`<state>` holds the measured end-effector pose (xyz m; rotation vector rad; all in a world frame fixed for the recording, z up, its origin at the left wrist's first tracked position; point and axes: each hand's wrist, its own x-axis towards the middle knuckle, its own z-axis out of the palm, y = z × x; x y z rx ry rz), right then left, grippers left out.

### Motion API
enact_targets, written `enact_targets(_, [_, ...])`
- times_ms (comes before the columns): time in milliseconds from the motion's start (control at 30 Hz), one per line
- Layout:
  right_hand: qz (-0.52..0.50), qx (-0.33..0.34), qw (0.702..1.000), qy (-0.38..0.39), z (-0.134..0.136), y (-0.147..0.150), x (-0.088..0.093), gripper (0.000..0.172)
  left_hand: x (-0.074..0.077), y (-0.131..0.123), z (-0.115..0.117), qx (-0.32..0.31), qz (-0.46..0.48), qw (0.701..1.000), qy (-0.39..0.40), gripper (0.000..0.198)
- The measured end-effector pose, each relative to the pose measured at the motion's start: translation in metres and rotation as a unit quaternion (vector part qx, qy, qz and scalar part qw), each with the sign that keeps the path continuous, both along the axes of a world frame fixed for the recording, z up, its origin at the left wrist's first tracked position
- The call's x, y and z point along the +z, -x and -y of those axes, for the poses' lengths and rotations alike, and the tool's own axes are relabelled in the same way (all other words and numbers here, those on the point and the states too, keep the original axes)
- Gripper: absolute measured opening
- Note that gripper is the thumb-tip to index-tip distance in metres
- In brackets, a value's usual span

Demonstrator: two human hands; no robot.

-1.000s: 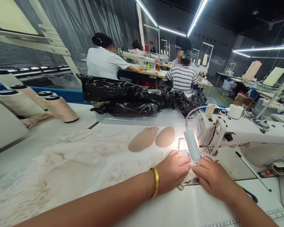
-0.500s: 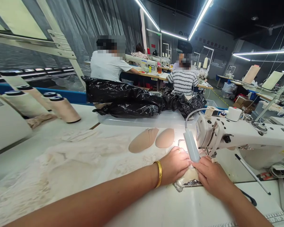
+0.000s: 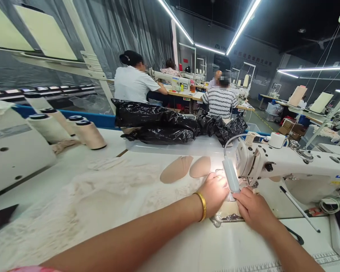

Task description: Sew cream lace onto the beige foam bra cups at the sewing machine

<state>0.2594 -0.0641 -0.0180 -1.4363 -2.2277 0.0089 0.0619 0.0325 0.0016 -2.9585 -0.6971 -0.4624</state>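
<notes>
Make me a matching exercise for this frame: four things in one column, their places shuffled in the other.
Things:
1 thread cones
2 black plastic bag
3 tan pads
4 gold bangle

Places:
A wrist of the left hand
B left side of the table
C just left of the lamp
D far edge of the table

Pairs: 1-B, 2-D, 3-C, 4-A

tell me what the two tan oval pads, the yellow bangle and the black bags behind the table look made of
Two tan oval pads: probably soft foam or moulded fabric, since they look matte, smooth and gently domed.
Shiny yellow bangle: gold-coloured metal, polished, with bright highlights.
Crumpled black bags: thin plastic film, glossy and sharply creased.
</notes>
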Motion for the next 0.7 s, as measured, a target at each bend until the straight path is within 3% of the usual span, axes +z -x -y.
enact_targets(133, [-0.074, -0.001, 0.997, 0.017, 0.004, 0.006, 0.003, 0.023, 0.010, 0.006, -0.004, 0.017, 0.009, 1.000, 0.022, 0.024])
enact_targets(200, [-0.158, -0.010, 0.984, 0.080, 0.006, 0.015, 0.009, 0.018, 0.015, 0.020, 0.008, 0.004, 0.014, 0.999, 0.032, 0.020])
enact_targets(267, [-0.321, -0.018, 0.926, 0.197, 0.009, 0.029, 0.017, 0.022, 0.016, 0.039, 0.036, -0.033, 0.048, 0.994, 0.091, 0.012])
enact_targets(300, [-0.403, -0.021, 0.880, 0.251, 0.011, 0.037, 0.021, 0.031, 0.013, 0.047, 0.055, -0.062, 0.105, 0.977, 0.174, 0.008])
enact_targets(333, [-0.469, -0.024, 0.836, 0.286, 0.014, 0.046, 0.024, 0.040, 0.008, 0.055, 0.076, -0.074, 0.168, 0.936, 0.301, 0.017])
enact_targets(367, [-0.512, -0.028, 0.805, 0.298, 0.017, 0.054, 0.026, 0.047, 0.003, 0.061, 0.095, -0.069, 0.211, 0.866, 0.448, 0.033])
enact_targets(400, [-0.544, -0.033, 0.784, 0.298, 0.022, 0.062, 0.027, 0.051, -0.003, 0.065, 0.112, -0.065, 0.217, 0.758, 0.611, 0.041])
enact_targets(433, [-0.568, -0.036, 0.769, 0.289, 0.028, 0.070, 0.025, 0.055, -0.007, 0.066, 0.125, -0.039, 0.247, 0.640, 0.726, 0.054])
enact_targets(467, [-0.588, -0.037, 0.759, 0.275, 0.036, 0.078, 0.022, 0.057, -0.009, 0.066, 0.134, -0.004, 0.294, 0.536, 0.791, 0.060])
enact_targets(500, [-0.605, -0.036, 0.752, 0.257, 0.044, 0.084, 0.017, 0.059, -0.009, 0.065, 0.138, 0.032, 0.355, 0.452, 0.818, 0.060])
enact_targets(533, [-0.618, -0.035, 0.749, 0.238, 0.053, 0.090, 0.010, 0.060, -0.006, 0.063, 0.138, 0.066, 0.425, 0.398, 0.810, 0.058])
enact_targets(600, [-0.627, -0.034, 0.750, 0.207, 0.071, 0.098, -0.007, 0.063, 0.005, 0.060, 0.131, 0.116, 0.542, 0.359, 0.751, 0.050])
enact_targets(700, [-0.626, -0.038, 0.756, 0.187, 0.087, 0.103, -0.024, 0.073, 0.023, 0.058, 0.122, 0.124, 0.568, 0.371, 0.724, 0.051])
